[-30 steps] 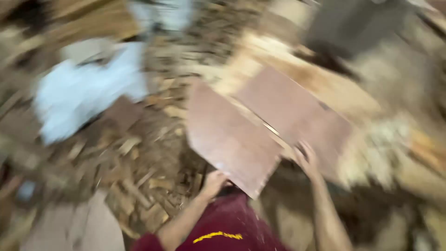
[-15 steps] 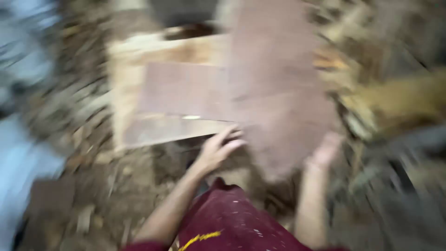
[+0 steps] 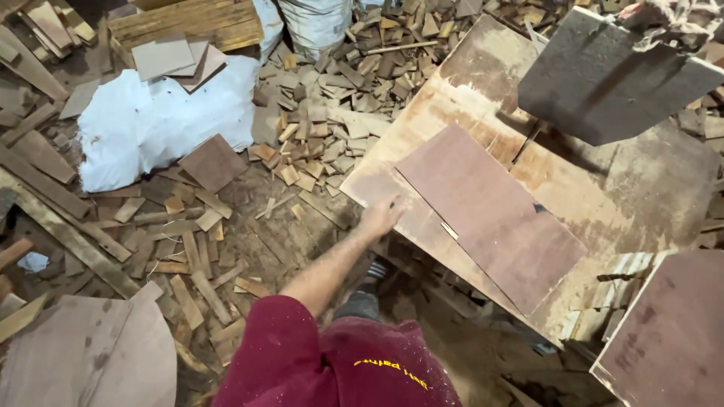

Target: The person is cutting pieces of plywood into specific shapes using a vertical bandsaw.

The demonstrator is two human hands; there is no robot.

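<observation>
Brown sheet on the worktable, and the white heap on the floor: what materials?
Brown sheet: likely thin plywood or laminate-faced board, smooth matte reddish face, pale edge. White heap: probably plastic sacking, crumpled and slightly glossy. Left hand rests on the worn wooden worktable beside the sheet.

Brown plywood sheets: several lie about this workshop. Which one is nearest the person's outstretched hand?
The rectangular sheet lying flat on the worn worktable, beside the left hand; the others lie on the floor or at the frame's edges.
</observation>
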